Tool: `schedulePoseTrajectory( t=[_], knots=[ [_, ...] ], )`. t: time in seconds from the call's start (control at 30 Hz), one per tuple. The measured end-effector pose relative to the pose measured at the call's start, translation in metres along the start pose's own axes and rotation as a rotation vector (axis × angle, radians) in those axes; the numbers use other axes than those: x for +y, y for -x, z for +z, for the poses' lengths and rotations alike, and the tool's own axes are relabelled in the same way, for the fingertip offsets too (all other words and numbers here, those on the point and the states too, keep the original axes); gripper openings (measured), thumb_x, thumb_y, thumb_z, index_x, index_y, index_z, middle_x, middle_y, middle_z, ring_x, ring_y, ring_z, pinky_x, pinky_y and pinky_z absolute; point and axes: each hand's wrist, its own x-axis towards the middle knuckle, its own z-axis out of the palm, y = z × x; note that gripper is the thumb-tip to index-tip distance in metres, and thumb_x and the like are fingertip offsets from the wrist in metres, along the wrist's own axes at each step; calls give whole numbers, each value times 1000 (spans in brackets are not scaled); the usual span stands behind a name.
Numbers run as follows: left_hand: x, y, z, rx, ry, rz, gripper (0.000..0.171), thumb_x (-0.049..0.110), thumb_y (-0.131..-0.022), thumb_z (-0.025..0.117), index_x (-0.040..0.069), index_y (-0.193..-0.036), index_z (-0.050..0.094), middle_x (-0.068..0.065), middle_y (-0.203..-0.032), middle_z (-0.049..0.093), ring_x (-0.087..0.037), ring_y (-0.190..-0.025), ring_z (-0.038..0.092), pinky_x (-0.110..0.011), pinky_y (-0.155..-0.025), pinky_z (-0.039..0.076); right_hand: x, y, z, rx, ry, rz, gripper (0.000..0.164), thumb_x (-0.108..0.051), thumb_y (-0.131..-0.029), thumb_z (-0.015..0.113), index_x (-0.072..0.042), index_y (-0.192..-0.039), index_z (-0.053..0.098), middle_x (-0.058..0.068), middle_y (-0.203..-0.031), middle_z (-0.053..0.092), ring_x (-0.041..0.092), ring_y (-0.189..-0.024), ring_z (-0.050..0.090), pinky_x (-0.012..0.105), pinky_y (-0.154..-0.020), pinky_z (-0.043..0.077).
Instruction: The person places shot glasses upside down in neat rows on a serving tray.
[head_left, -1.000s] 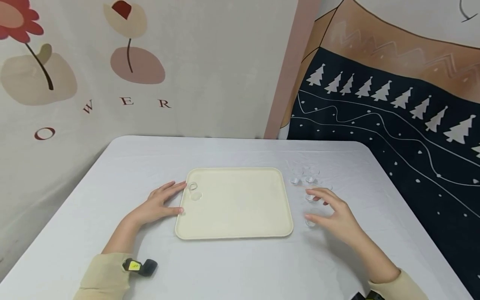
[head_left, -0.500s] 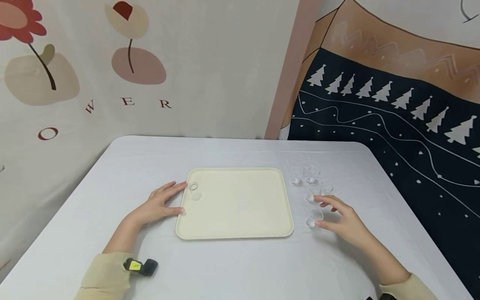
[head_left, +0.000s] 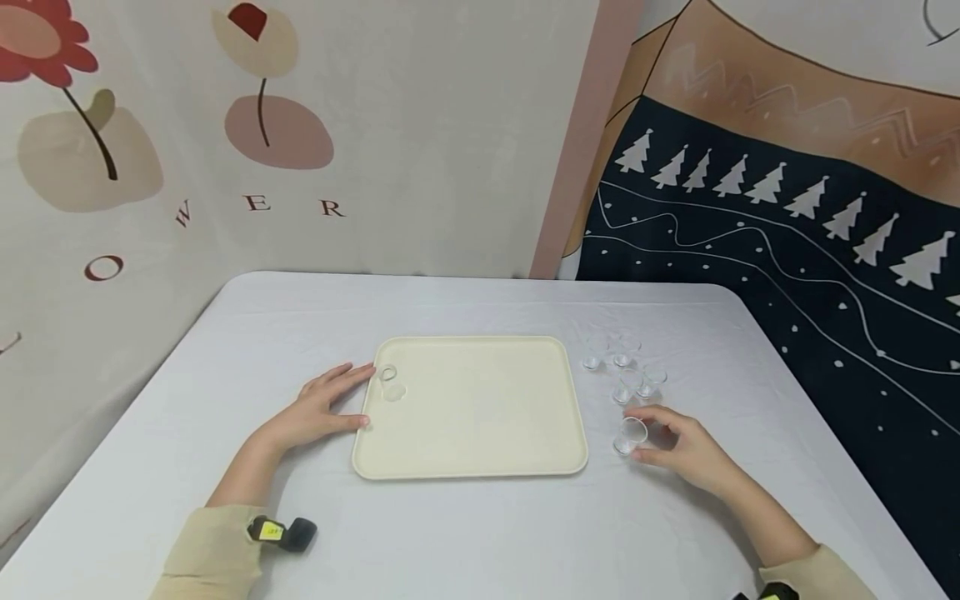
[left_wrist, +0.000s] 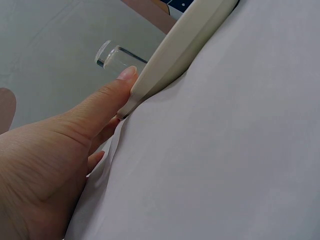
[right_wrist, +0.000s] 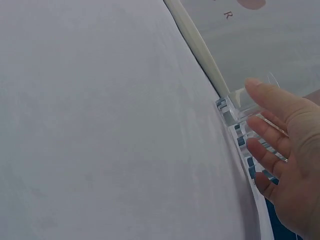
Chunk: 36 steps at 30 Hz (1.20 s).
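My right hand (head_left: 686, 446) holds a clear shot glass (head_left: 631, 435) between thumb and fingers, right of the tray. The glass stands upright, its thick base at the tablecloth in the right wrist view. Behind it are several similar clear glasses (head_left: 622, 358). My left hand (head_left: 318, 406) rests at the left edge of the cream tray (head_left: 472, 475), its fingers fairly straight and its thumb on the rim. Near the tray's upper left corner another clear glass (head_left: 390, 383) stands upside down; the left wrist view shows its thick base (left_wrist: 103, 54) uppermost.
A white cloth (head_left: 465, 542) covers the table. Behind it hangs a pale curtain (head_left: 427, 167) with flower prints, and at the right a dark cloth (head_left: 697, 225) with white trees. A black wrist camera (head_left: 288, 533) sits on the left sleeve.
My right hand has drawn a little right and toward me, and its thumb and fingers have closed around the nearest shot glass. The left hand stays at the tray's edge.
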Motion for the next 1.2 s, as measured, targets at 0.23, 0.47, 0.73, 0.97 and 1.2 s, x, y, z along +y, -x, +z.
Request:
schedulePoseTrajectory(
  t=[0.23,0.47,0.73,0.97,1.2],
  knots=[
    [1,0,-1,-2,1,3,83,42,-80,75,16,-149,37,-20,-154,23,-46,-139,9,-74,-99,7,0,0,2,-49,-48,30,46,-16,-75,82,-4,-117,65,13,-121,62,1,-114,50,13,-91,38],
    [2,0,-1,0,1,-11,84,43,-80,75,16,-149,37,-22,-154,21,-48,-138,9,-75,-98,7,-3,-1,4,-38,4,58,43,-18,-74,83,-3,-111,67,10,-114,64,9,-107,55,17,-89,44],
    [2,-1,0,0,3,-17,84,43,-79,75,16,-149,37,-23,-154,20,-49,-138,8,-76,-98,7,-2,0,6,-14,18,46,38,-17,-74,83,-5,-106,69,6,-107,66,7,-102,57,17,-87,46],
    [3,-1,0,4,4,-32,85,45,-78,75,17,-149,37,-23,-154,20,-50,-138,8,-76,-97,7,-10,1,4,-9,30,76,39,-18,-75,82,-3,-108,68,8,-110,66,27,-106,60,38,-90,50],
    [4,0,1,7,6,-44,85,45,-78,75,17,-148,37,-23,-154,20,-50,-138,8,-76,-98,6,-16,-2,3,-5,22,85,37,-16,-78,80,-2,-109,68,15,-115,65,38,-109,57,55,-90,45]
  ],
)
